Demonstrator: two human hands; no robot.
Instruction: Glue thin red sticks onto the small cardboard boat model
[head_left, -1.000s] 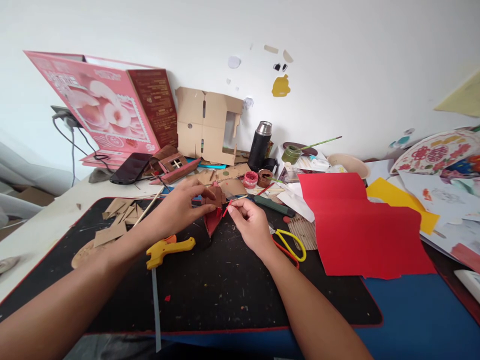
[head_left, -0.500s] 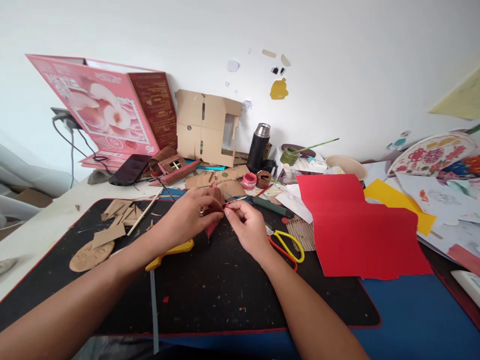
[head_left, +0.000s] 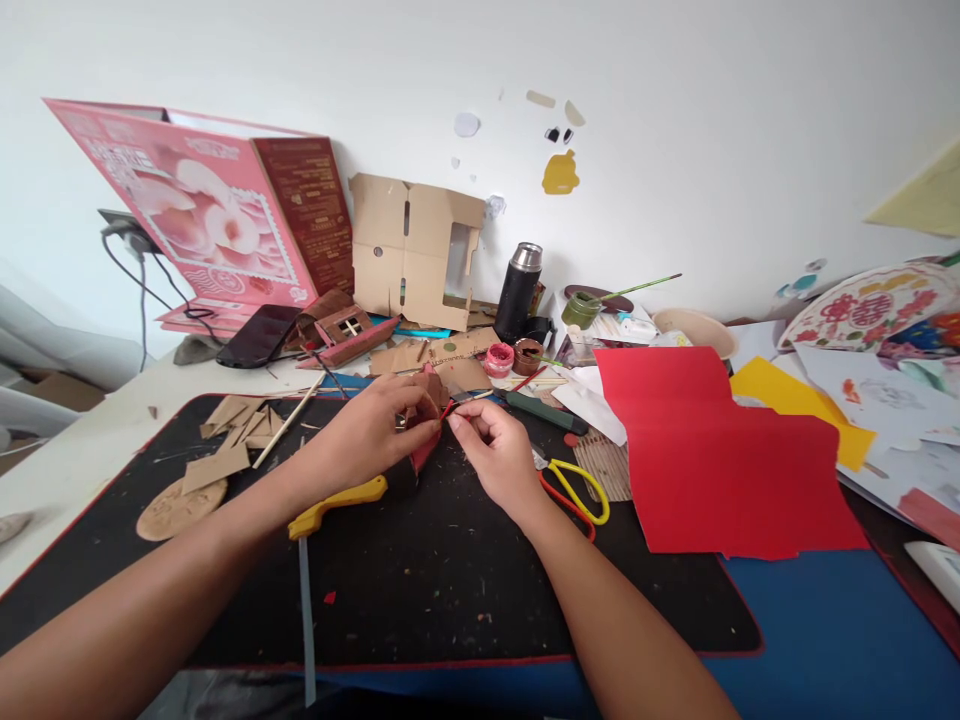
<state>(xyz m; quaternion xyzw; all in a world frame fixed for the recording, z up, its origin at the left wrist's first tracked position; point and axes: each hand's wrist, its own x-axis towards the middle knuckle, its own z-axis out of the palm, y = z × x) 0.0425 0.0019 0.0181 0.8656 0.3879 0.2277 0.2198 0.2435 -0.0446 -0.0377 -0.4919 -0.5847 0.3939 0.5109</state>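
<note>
Red strip [head_left: 446, 410], head view: between fingertips of both hands, over the black mat [head_left: 450, 590] | left hand [head_left: 386, 425]: fingertips at the strip, pinch cannot be told; dark red model [head_left: 424, 455] partly behind | right hand [head_left: 495, 450]: thumb tip beside strip, grip unclear; scissors [head_left: 603, 498] near wrist

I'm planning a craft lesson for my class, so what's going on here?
Someone's left hand and right hand meet at a thin red strip; which fingers grip it is hard to tell. The left hand partly hides a small reddish-brown model. A yellow glue gun lies on the black mat, and a large red sheet lies to the right.
</note>
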